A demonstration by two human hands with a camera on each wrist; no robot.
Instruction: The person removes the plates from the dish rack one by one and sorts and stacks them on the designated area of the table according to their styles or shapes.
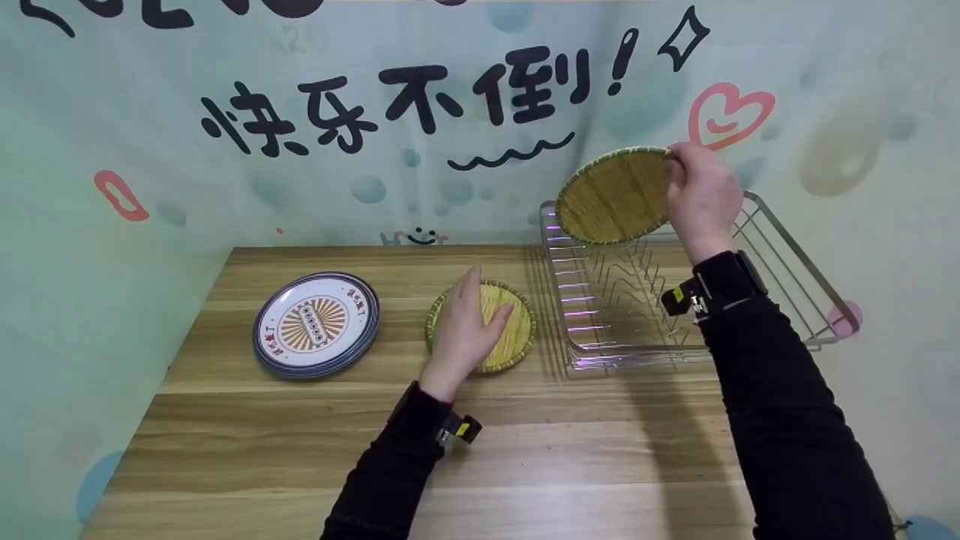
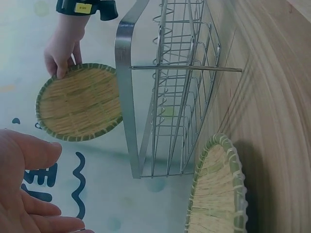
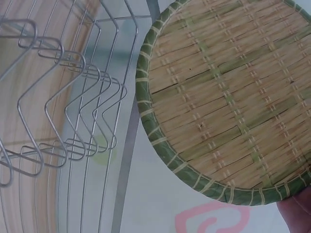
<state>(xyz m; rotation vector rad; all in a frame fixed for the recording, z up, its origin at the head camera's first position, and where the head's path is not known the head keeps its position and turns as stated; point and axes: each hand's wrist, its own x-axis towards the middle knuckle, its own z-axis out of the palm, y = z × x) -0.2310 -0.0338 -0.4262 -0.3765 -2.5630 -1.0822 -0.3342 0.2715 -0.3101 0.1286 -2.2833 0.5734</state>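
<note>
My right hand point(image 1: 699, 193) grips the right rim of a round woven bamboo tray point(image 1: 611, 196), which stands nearly upright in the air over the far end of a wire dish rack point(image 1: 622, 300). The left wrist view shows the same right hand point(image 2: 62, 54) pinching the held tray point(image 2: 78, 103) beside the rack point(image 2: 170, 97). The right wrist view shows the held tray's weave point(image 3: 228, 97) close up, next to the rack's wire prongs point(image 3: 58, 111). My left hand point(image 1: 474, 311) lies with relaxed fingers over a second bamboo tray point(image 1: 519, 339) flat on the table; whether it touches I cannot tell. The left wrist view shows the left hand point(image 2: 26, 187) and the second tray point(image 2: 218, 194).
A stack of patterned plates with dark blue rims point(image 1: 316, 322) sits on the left of the wooden table point(image 1: 600, 450). The rack fills the table's right side. A printed backdrop closes off the back and both sides.
</note>
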